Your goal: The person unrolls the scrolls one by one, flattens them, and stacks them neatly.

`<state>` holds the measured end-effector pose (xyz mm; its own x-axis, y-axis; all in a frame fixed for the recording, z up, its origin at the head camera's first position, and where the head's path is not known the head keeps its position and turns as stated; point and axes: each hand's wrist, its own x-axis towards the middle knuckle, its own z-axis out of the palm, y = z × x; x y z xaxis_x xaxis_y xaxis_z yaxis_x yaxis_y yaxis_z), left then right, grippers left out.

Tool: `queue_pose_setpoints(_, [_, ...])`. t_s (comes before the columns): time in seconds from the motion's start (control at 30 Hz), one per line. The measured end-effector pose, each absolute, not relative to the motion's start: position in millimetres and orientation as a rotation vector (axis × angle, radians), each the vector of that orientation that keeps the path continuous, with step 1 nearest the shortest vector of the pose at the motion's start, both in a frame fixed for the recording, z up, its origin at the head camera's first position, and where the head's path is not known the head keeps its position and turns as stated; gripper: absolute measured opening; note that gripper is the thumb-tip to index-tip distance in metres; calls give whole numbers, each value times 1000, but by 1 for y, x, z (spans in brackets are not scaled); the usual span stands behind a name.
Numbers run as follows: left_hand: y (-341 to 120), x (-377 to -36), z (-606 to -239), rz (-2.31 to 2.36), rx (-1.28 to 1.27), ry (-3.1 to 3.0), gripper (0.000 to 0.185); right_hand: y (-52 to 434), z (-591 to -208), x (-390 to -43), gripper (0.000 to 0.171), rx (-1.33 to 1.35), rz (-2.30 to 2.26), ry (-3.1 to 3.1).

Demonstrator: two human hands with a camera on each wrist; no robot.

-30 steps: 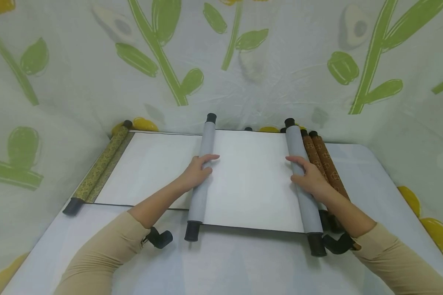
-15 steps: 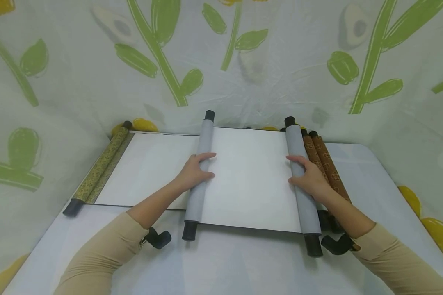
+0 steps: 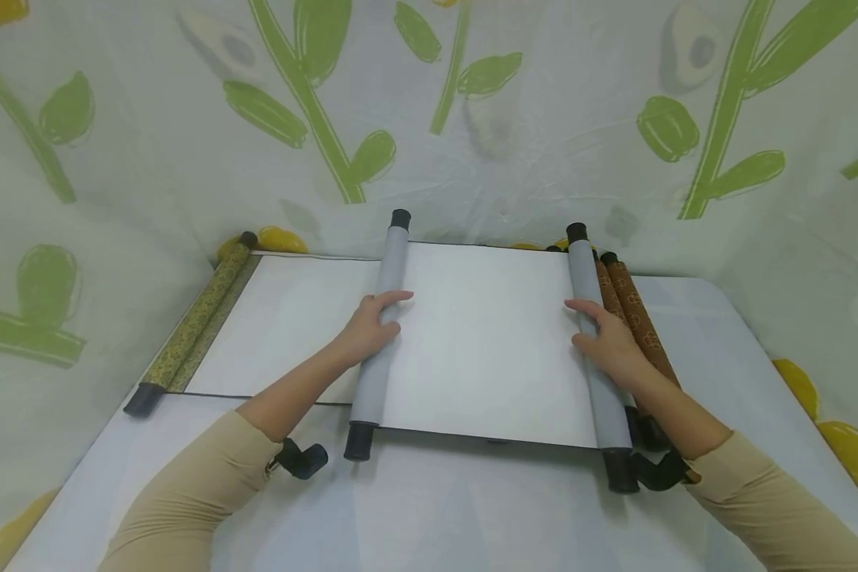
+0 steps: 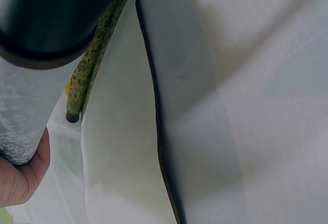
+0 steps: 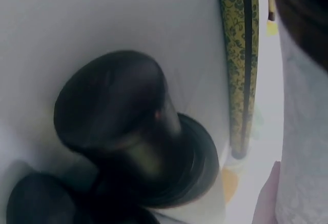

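while my forearms reach forward over the table (image 3: 429, 508) in beige sleeves, my left hand (image 3: 367, 327) rests on the left grey roller (image 3: 380, 334) of a half-opened scroll, palm down on top of it, fingers curved over the far side with the index finger stretched out toward the white sheet (image 3: 486, 342), and the thumb tucked against the near side. it holds the roller loosely rather than clenching it. my right hand (image 3: 604, 338) lies the same way on the right grey roller (image 3: 592, 326), fingers draped over its inner side and pointing left, the wrist angled outward. the white sheet lies flat between the two rollers, so my hands are well apart, one at each end of it. both rollers run away from me, slightly splayed, with black knobs at their ends.

in the left wrist view the heel of my left hand (image 4: 20, 180) presses the patterned grey roll (image 4: 25, 106) just under its black knob (image 4: 51, 19). the right wrist view is filled by a black knob (image 5: 128, 126), and only an edge of my hand shows there.

just right of the right roller lie two brown patterned scrolls (image 3: 632, 314), touching it. to the left, under my scroll, another white scroll lies unrolled, ending in a green-gold roller (image 3: 193, 322) near the leaf-printed cloth (image 3: 429, 103).
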<state>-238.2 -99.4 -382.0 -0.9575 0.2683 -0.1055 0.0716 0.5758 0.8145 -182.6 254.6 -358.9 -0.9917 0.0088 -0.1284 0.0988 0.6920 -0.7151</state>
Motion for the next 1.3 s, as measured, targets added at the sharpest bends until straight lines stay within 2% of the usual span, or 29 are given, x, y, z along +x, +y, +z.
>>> queue_pose_setpoints(0.23, [-99, -240, -381, 1326, 256, 2609, 55, 260, -358, -182, 59, 63, -1215, 2784])
queue_pose_setpoints(0.43, [-100, -238, -380, 1315, 223, 2636, 67, 264, -359, -180, 66, 95, -1239, 2771])
queue_pose_setpoints(0.6, [-101, -236, -378, 1305, 213, 2619, 63, 264, -357, -181, 70, 90, -1273, 2756])
queue_pose_setpoints(1.0, [-110, -239, -381, 1257, 304, 2664, 51, 271, -354, -176, 62, 104, -1280, 2723])
queue_pose_setpoints(1.3, [-112, -242, -384, 1254, 273, 2631, 57, 276, -353, -176, 66, 107, -1217, 2753])
